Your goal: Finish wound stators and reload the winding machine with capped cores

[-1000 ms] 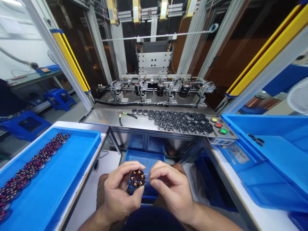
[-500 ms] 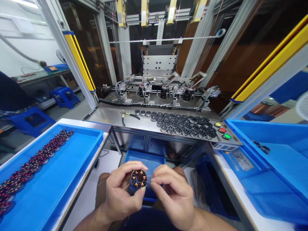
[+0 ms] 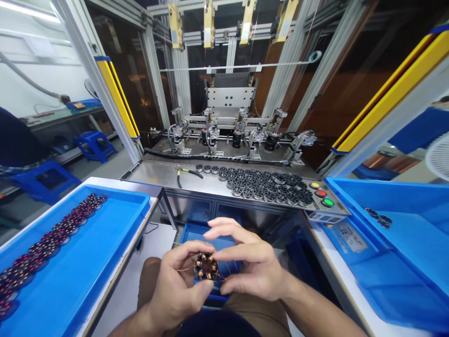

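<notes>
In the head view my left hand (image 3: 180,281) grips a wound motor stator (image 3: 206,267), thumb at its lower edge and fingers along the top. The stator is a dark ring with several copper coils facing me, and thin wire ends stick out on both sides. My right hand (image 3: 250,264) is beside its right side, fingers spread and thumb apart. The right index fingertip is at the stator's upper right rim; whether it touches, I cannot tell. Fine wires (image 3: 229,269) show between that hand's thumb and fingers.
Many dark stator cores (image 3: 259,185) cover the steel bench, left of them green-handled pliers (image 3: 189,173). Behind stands a winding machine (image 3: 231,98). A blue tray (image 3: 115,234) at left carries rows of wound stators. Push buttons (image 3: 321,193) adjoin a blue bin (image 3: 403,252) at right.
My right hand has gone from a pinch on a wire to spread fingers. The stator has turned and shifted slightly right in my left hand. The machine's tilted arms at the back now stand differently.
</notes>
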`<state>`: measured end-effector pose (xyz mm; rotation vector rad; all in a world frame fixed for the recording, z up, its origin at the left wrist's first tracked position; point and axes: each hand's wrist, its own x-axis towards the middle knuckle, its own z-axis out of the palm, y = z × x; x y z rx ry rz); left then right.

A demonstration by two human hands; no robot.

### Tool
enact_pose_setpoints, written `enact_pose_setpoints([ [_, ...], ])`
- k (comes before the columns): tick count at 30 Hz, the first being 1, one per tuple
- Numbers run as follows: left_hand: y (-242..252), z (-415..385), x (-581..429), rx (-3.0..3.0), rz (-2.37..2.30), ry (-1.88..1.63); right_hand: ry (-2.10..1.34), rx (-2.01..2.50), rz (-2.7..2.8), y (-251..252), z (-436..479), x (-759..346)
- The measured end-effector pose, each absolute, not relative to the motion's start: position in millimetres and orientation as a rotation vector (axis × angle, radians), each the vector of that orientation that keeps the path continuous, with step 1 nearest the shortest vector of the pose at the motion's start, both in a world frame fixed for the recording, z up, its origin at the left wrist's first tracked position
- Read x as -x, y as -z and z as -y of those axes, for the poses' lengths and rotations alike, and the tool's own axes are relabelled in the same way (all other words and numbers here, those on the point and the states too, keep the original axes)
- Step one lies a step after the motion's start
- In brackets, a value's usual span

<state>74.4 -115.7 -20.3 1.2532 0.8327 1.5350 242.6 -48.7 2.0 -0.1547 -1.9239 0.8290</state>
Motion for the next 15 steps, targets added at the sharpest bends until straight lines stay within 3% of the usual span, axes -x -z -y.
enact_pose_setpoints([
  [6,23.4,113.3,-77.3,-1.057,-0.782,-1.376,-0.824,0.001,2.017,-14.3,40.4,-236.9],
  [15,26.5,109.0,-81.1,-1.116,-0.77,-1.5,-0.372,0.301,1.827,4.6,72.3,-240.8],
])
